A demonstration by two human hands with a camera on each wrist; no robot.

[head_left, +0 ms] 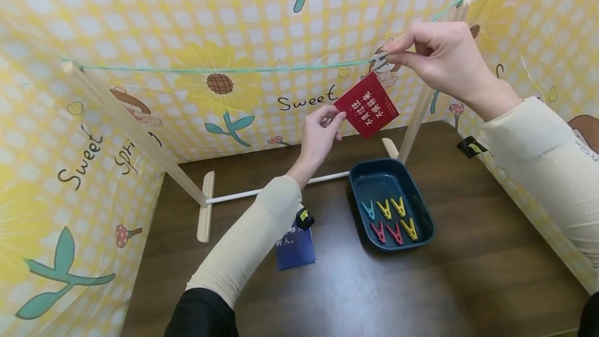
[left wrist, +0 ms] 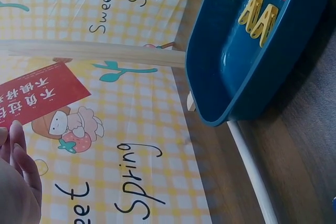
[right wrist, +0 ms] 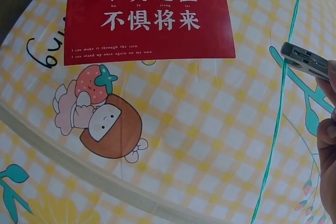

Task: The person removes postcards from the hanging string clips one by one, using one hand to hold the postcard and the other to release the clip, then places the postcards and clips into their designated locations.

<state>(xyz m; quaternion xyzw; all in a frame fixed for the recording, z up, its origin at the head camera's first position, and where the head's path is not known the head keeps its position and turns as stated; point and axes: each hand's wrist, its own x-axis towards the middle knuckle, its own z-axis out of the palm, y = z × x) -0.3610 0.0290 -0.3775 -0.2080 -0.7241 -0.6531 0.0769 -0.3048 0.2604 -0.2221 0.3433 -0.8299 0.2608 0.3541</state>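
My left hand (head_left: 320, 131) pinches the left corner of a red card (head_left: 366, 105) with white lettering, between thumb and fingers. The card hangs tilted just below a green string (head_left: 224, 70). Up at the string, my right hand (head_left: 442, 59) pinches a grey clothespin (right wrist: 307, 60) by its handle end. The clothespin's tip overlaps the string in the right wrist view, where the card lies off to the side of it. Seen from the head, the card's upper corner is close under the clothespin.
Wooden posts (head_left: 135, 131) hold up the string, with a white rod (head_left: 236, 195) low between them. A dark blue tray (head_left: 381, 176) near the right post holds blue, yellow and pink clothespins (head_left: 385, 209). Partly under my left forearm, a blue card (head_left: 296, 251) lies on the brown table (head_left: 355, 295).
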